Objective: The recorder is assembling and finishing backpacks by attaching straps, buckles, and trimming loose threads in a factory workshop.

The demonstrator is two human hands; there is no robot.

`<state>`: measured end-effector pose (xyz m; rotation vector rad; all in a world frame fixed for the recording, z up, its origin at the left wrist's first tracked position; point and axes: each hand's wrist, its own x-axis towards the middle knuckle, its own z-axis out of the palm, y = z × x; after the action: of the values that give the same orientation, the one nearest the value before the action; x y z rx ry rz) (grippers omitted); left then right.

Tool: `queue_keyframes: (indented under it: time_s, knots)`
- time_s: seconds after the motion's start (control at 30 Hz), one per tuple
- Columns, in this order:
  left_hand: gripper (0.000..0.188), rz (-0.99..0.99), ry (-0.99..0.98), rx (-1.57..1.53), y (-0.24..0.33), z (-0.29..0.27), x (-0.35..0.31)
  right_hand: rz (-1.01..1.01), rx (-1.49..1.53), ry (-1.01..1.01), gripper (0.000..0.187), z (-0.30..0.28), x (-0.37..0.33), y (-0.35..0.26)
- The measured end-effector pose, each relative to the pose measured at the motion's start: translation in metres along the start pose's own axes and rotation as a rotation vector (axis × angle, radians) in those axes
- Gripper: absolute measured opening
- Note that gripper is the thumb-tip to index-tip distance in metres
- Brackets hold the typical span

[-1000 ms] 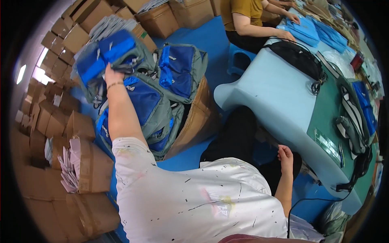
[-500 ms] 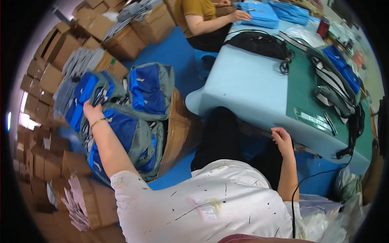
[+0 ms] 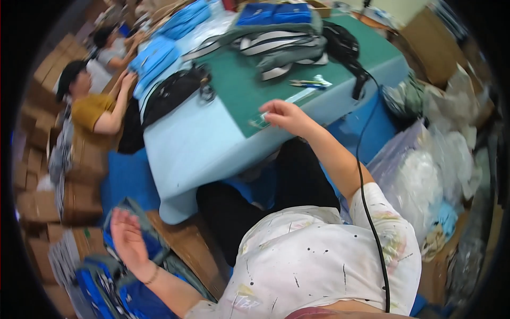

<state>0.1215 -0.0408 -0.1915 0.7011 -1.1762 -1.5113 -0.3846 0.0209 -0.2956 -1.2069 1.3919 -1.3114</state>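
Note:
My left hand is raised over a carton of blue and grey bags, its fingers stretched out and holding nothing. Over the near edge of the green mat, my right hand hovers with loosely bent fingers and nothing visible in them. Farther back on the mat lies a blue and grey bag with grey straps trimmed in white. Several pens rest between that bag and the mat's near edge. A black bag with a coiled cord lies left of the mat.
Light-blue bags lie at the table's far left, where a person in a mustard shirt works. Another person sits beyond. Cartons stand at left, clear plastic bags at right. A black cable hangs across my right arm.
My view has swung right, toward the table. My left hand has let go of the bags in the carton and lifted with fingers spread. My right hand has come up over the mat's edge.

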Motion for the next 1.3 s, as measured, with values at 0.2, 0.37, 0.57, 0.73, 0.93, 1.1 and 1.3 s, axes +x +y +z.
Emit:
queue_keyframes:
  time_s: [0.2, 0.37, 0.57, 0.73, 0.93, 1.1, 1.3]
  knots:
    - [0.035, -0.321, -0.081, 0.028, -0.107, 0.055, -0.020, -0.276, 0.144, 0.880, 0.050, -0.084, 0.060, 0.016]
    - [0.034, -0.441, 0.104, 0.044, -0.135, 0.032, -0.058, -0.320, -0.339, 1.237, 0.052, -0.164, 0.114, 0.028]
    - [0.033, -0.446, 0.438, 0.107, -0.122, -0.022, -0.104, 0.065, -0.452, 1.113, 0.059, -0.232, 0.142, -0.013]
    - [0.030, -0.436, 0.569, 0.139, -0.124, -0.046, -0.125, 0.268, -0.467, 0.812, 0.035, -0.247, 0.158, -0.037]
    - [0.031, -0.442, 0.503, 0.094, -0.126, -0.024, -0.101, -0.123, 0.725, 0.650, 0.013, -0.206, 0.183, -0.097]
    - [0.028, -0.379, 0.238, 0.114, -0.126, 0.023, -0.037, -0.556, 0.747, 0.226, 0.031, -0.185, 0.210, -0.143]
    - [0.034, -0.358, -0.103, 0.198, -0.133, 0.095, 0.036, -0.682, 0.696, 0.129, 0.032, -0.119, 0.178, -0.212]
